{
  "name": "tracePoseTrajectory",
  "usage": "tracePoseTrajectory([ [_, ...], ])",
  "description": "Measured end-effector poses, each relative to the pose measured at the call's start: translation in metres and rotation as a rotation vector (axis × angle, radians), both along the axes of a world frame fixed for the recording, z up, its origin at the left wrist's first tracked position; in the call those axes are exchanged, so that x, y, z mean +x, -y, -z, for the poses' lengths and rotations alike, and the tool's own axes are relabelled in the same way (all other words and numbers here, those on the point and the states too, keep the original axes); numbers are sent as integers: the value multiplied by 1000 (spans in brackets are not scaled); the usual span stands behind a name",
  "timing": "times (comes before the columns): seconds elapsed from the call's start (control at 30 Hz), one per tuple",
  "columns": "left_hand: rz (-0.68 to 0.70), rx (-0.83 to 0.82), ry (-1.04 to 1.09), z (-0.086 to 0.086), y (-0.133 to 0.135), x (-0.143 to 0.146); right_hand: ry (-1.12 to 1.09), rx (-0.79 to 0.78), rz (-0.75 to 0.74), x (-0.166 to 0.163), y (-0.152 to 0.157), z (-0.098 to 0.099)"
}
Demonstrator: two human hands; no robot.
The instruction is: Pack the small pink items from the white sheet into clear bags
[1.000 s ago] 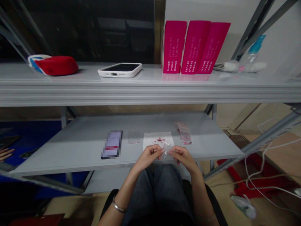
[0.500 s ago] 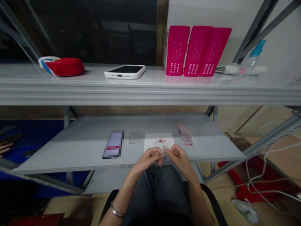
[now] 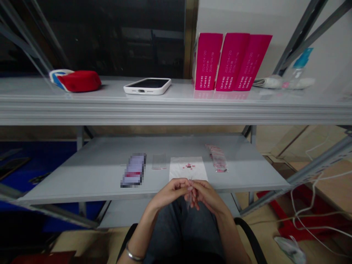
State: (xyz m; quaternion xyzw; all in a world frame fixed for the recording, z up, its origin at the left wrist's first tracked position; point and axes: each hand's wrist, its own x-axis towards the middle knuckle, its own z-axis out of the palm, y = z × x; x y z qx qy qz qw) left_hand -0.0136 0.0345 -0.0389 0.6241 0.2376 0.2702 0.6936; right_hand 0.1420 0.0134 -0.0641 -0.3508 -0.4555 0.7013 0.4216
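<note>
My left hand (image 3: 176, 189) and my right hand (image 3: 205, 191) meet just in front of the lower shelf, above my lap. Between them, pinched at its top edge by the fingers of both, hangs a small clear plastic bag (image 3: 189, 202); what it contains, if anything, is too small to make out. Just beyond my hands lies a white sheet (image 3: 176, 167) with several small red pieces (image 3: 192, 166) and a dark one on it. To its left are flat clear bags (image 3: 159, 161). On its right, a row of overlapping filled bags (image 3: 219, 159) shows reddish bits.
A phone (image 3: 134, 169) with a blurred screen lies left on the lower shelf (image 3: 90, 168). The upper shelf (image 3: 176, 110) holds a red case (image 3: 84, 80), a white-cased phone (image 3: 148, 86), magenta boxes (image 3: 209, 62) and a spray bottle (image 3: 298, 69). Cables (image 3: 294, 205) hang at right.
Both hands have moved slightly down and closer together, the fingertips now touching around the clear bag. The view has shifted a little; objects on the shelves stay put.
</note>
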Motion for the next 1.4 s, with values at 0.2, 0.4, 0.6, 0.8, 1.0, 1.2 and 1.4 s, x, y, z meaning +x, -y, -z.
tracePoseTrajectory([
  [0.2,-76,9,-18,0,-1,-1,-10,10,-34,1,0,-4],
  [0.4,-140,25,-11,-2,1,4,-45,41,-8,1,-3,-2],
  [0.6,-160,64,-81,1,0,6,-11,39,-6,-1,-4,-2],
  [0.8,-124,56,-57,0,-3,3,5,46,-10,-3,-5,-2],
  [1.0,-182,70,-81,10,-7,1,22,77,-5,-4,-5,-3],
  [1.2,-222,136,-133,9,-4,2,39,88,13,-4,-8,0],
  [1.4,-222,195,-153,1,1,5,143,67,39,-8,-10,0],
])
